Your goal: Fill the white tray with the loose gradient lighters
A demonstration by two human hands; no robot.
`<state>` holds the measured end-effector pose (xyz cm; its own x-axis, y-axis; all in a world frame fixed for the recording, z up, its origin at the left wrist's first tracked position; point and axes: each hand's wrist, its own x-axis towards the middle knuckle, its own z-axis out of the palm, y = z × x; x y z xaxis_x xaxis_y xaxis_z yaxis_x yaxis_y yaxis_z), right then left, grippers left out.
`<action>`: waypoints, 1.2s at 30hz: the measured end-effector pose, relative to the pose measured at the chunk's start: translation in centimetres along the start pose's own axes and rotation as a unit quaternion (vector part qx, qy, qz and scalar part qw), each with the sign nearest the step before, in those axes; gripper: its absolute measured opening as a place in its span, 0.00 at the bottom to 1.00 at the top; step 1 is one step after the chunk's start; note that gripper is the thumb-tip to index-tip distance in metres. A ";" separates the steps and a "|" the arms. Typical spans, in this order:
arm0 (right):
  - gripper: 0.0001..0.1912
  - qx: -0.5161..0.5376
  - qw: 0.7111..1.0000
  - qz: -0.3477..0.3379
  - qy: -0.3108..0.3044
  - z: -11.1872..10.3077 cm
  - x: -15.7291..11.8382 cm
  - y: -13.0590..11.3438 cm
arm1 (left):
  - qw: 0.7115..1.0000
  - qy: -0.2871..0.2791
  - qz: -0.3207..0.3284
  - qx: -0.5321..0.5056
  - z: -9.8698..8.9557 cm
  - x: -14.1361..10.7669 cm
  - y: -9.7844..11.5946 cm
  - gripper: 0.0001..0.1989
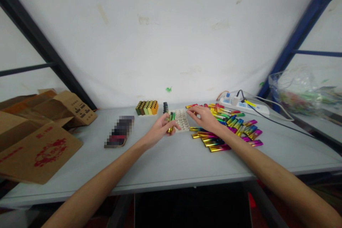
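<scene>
My left hand (160, 126) is closed around a shiny green and gold lighter (172, 117), held upright; whether it holds more than one I cannot tell. Just behind it lies a white tray (183, 118) with rows of small pockets. A row of dark-topped lighters (165, 107) stands along the tray's left side. My right hand (204, 117) is over the tray's right edge, its fingers bent together; what they hold, if anything, is hidden. Under and beside the right wrist spreads a loose pile of metallic, many-coloured lighters (215, 148).
A block of upright gold and dark lighters (146, 108) stands by the wall. Left lie a blurred phone-like object (120, 131) and open cardboard boxes (42, 149). At right are a power strip (245, 106) with cables and a clear plastic bag (296, 89).
</scene>
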<state>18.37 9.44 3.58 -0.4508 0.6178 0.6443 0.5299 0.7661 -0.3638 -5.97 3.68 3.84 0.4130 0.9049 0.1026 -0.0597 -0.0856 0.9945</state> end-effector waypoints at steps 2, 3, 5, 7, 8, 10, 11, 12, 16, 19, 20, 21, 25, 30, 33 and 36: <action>0.18 -0.031 0.999 0.001 -0.007 0.0 -0.1 0.6 | 0.999 0.006 -0.009 -0.043 0.0 0.1 0.0 0.21; 0.18 -0.039 0.999 0.008 -0.008 0.0 -0.1 0.8 | 0.998 0.009 -0.019 -0.061 -0.1 0.2 0.1 0.21; 0.17 -0.047 0.999 0.013 -0.009 -0.1 -0.1 0.8 | 0.995 0.010 -0.045 -0.084 -0.1 0.2 0.4 0.20; 0.17 -0.048 0.999 0.011 -0.008 -0.2 -0.1 0.8 | 0.993 0.002 -0.067 -0.094 -0.2 0.1 0.7 0.21; 0.17 -0.049 0.999 0.009 -0.008 -0.2 -0.1 0.7 | 0.993 -0.003 -0.073 -0.098 -0.3 0.1 0.9 0.24; 0.18 -0.053 0.999 0.007 -0.011 -0.1 -0.1 0.7 | 0.991 -0.009 -0.085 -0.104 -0.6 0.1 1.1 0.26; 0.18 -0.055 0.998 0.006 -0.014 -0.1 -0.1 0.7 | 0.990 -0.011 -0.093 -0.106 -0.7 0.2 1.1 0.27; 0.18 -0.057 0.998 0.004 -0.017 -0.1 -0.1 0.8 | 0.989 -0.012 -0.101 -0.106 -0.9 0.2 1.0 0.26; 0.17 -0.064 0.998 0.001 -0.020 0.0 -0.2 1.0 | 0.989 -0.001 -0.126 -0.083 -1.3 0.4 0.6 0.24; 0.17 -0.067 0.998 0.000 -0.022 -0.1 -0.2 0.9 | 0.991 0.026 -0.122 -0.051 -1.3 0.4 0.5 0.22; 0.17 -0.066 0.998 0.000 -0.023 -0.1 -0.1 0.9 | 0.991 0.035 -0.119 -0.043 -1.3 0.4 0.5 0.21; 0.17 -0.067 0.997 -0.001 -0.024 -0.1 -0.1 0.9 | 0.992 0.042 -0.115 -0.037 -1.3 0.4 0.6 0.21; 0.16 -0.070 0.997 -0.001 -0.027 -0.1 -0.1 0.9 | 0.993 0.058 -0.101 -0.028 -1.4 0.3 0.8 0.19; 0.16 -0.069 0.997 -0.004 -0.030 -0.1 -0.2 0.9 | 0.993 0.079 -0.086 -0.022 -1.8 0.6 0.5 0.20; 0.16 -0.069 0.997 -0.004 -0.034 -0.2 -0.1 0.8 | 0.993 0.088 -0.078 -0.016 -2.0 0.8 0.1 0.24; 0.16 -0.066 0.997 0.001 -0.039 -0.3 -0.1 0.6 | 0.996 0.089 -0.029 -0.004 -1.9 0.7 0.0 0.26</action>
<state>18.98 9.82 3.51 -0.5014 0.6359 0.5866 0.6189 0.7375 -0.2704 -7.40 5.13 3.86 0.2484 0.9678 0.0396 -0.0480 -0.0286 0.9984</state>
